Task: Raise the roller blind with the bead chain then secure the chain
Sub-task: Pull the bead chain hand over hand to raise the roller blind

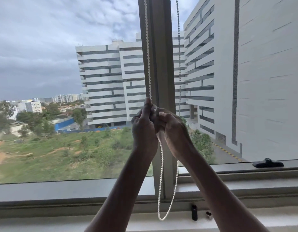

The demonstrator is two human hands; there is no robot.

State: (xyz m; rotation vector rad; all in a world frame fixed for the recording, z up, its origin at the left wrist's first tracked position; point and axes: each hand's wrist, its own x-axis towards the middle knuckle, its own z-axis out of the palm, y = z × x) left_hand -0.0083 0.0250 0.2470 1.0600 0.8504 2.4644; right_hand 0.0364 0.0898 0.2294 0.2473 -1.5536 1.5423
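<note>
Hands raised together before the window mullion (pixel 163 64), left hand (pixel 143 124) and right hand (pixel 173 129) both gripping one white bead chain (pixel 147 47), its loop hanging to the sill (pixel 61 221), two strands below.

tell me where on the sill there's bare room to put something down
The sill left of the left hand's forearm looks bare. Right of the hanging chain loop it is crowded: a small black piece and a smaller clip stand there. The ledge left of the black handle also looks free.
</note>
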